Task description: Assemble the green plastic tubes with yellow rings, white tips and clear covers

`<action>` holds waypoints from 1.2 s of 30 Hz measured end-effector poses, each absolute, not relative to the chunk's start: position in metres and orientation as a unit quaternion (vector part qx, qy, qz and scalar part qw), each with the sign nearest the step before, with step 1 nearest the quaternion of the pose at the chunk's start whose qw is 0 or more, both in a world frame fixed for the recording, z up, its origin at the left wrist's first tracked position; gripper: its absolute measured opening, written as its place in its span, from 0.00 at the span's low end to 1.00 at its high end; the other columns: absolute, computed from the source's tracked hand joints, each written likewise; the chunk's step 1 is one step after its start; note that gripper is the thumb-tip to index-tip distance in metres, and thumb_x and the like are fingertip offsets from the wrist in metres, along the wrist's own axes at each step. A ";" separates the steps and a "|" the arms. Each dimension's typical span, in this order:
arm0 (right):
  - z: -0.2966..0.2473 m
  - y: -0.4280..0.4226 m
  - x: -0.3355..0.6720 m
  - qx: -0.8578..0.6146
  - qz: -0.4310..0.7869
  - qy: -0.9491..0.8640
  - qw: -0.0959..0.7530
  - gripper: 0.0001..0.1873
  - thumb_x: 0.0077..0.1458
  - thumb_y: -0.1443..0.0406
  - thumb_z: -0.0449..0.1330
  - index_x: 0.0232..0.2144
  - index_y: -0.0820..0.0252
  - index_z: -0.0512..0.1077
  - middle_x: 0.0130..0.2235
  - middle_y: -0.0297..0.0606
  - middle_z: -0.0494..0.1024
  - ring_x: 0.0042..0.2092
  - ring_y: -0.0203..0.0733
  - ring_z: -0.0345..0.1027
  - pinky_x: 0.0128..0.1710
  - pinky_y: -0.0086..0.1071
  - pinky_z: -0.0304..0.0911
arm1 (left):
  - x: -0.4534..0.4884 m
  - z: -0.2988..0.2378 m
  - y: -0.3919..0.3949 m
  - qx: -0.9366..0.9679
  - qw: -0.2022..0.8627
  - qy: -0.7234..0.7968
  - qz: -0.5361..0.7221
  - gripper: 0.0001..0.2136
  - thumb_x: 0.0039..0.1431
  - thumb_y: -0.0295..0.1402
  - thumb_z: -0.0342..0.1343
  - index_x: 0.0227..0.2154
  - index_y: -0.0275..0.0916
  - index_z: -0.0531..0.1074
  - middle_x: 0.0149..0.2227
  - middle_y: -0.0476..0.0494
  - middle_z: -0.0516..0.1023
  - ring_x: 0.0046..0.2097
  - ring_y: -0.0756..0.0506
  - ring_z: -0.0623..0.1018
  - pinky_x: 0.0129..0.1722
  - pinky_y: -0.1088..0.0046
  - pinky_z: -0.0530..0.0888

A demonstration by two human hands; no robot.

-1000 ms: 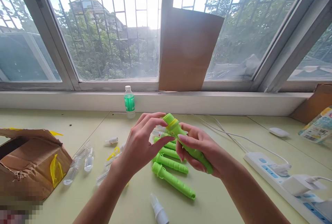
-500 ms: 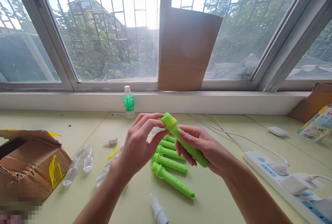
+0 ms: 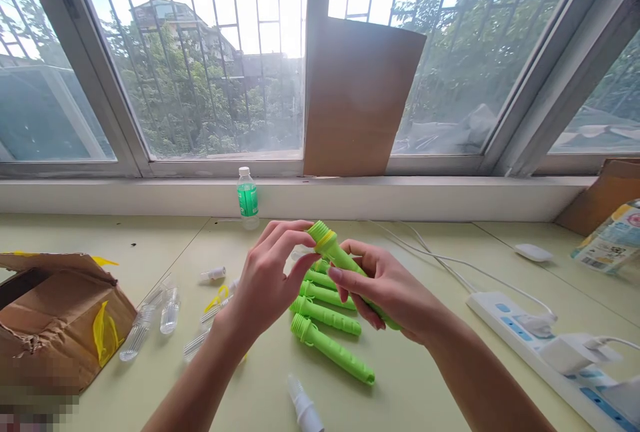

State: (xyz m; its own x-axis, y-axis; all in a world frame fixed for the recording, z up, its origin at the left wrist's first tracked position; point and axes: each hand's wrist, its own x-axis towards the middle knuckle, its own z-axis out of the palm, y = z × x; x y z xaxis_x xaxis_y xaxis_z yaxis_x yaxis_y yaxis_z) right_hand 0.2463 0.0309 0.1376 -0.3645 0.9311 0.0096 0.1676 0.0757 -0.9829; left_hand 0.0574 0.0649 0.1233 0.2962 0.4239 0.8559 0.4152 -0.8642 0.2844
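While the left hand [image 3: 267, 272] pinches the threaded end of a green plastic tube [image 3: 343, 258] near its yellow ring [image 3: 324, 243], the right hand [image 3: 385, 279] has its fingers wrapped round the shaft, above the middle of the desk [image 3: 420, 385]. Both stand well apart from the torn cardboard box [image 3: 65, 312] on the desk's left side and the white power strip [image 3: 487, 302] on its right. Since half a second ago, the right thumb has shifted across the tube toward its near side. Similar green tubes [image 3: 333, 354] lie in a row below; a bottle [image 3: 247, 199] stands at the far edge, below barred windows [image 3: 215, 85].
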 end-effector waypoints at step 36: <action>0.136 0.033 0.247 -0.367 0.635 -0.582 0.352 0.19 0.60 0.50 0.51 0.37 0.61 0.66 0.21 0.31 0.70 0.12 0.25 0.49 0.10 0.21 0.41 | 0.059 0.126 0.063 0.800 0.021 0.253 0.544 0.08 0.55 0.26 0.59 0.37 0.40 0.68 0.41 0.45 0.76 0.43 0.47 0.74 0.42 0.67 0.74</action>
